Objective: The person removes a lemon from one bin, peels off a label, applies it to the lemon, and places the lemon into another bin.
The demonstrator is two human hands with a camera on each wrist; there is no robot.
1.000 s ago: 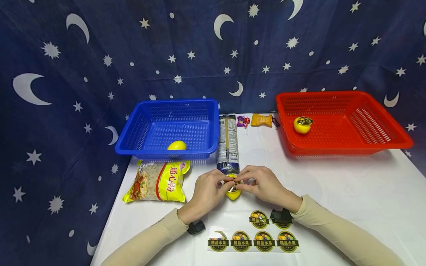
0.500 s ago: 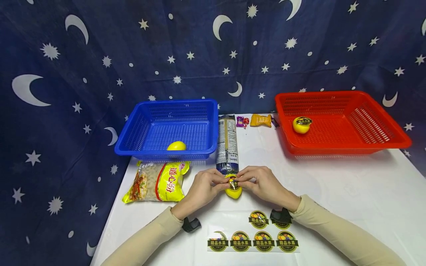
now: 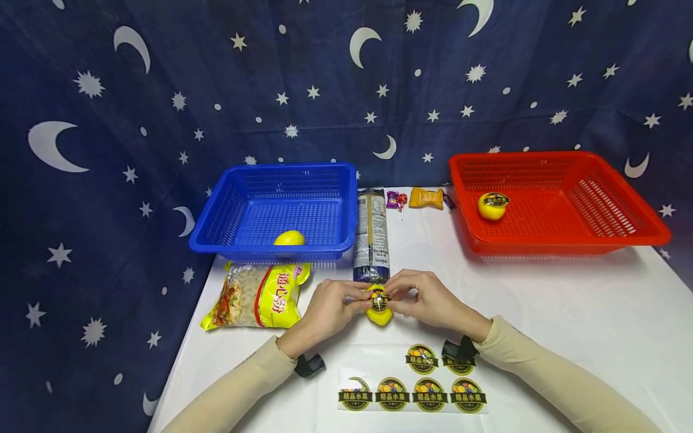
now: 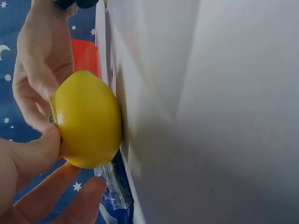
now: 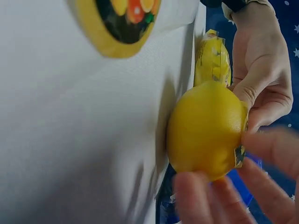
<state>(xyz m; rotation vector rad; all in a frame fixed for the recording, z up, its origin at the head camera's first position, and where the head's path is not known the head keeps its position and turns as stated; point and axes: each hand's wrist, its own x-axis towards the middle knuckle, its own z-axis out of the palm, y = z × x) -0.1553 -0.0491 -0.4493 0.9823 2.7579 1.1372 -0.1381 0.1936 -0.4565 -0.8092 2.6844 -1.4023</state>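
A yellow lemon (image 3: 379, 317) rests on the white table in front of me with a round black-and-gold sticker (image 3: 379, 301) on its upper side. From the left, my left hand (image 3: 329, 308) holds the lemon, thumb at the sticker's edge and fingers on the far side. My right hand (image 3: 430, 304) grips it from the right, thumb and fingers curled in at the sticker's other end. In the right wrist view a dark sticker end (image 5: 239, 156) lies against the lemon's skin, beside the blurred fingers. Closer to me lies a sheet (image 3: 373, 364) with several matching stickers.
Behind the left hand stands a blue basket (image 3: 271, 248) containing a yellow fruit (image 3: 290, 238). A red basket (image 3: 557, 246) at right holds a stickered yellow fruit (image 3: 491, 210). A yellow food bag (image 3: 277, 300), a long dark packet (image 3: 372, 240) and wrapped candies (image 3: 426, 198) lie nearby.
The left hand has drawn slightly back left from the sticker's middle, leaving more of it showing. Both hands stay at the lemon, which keeps its place.
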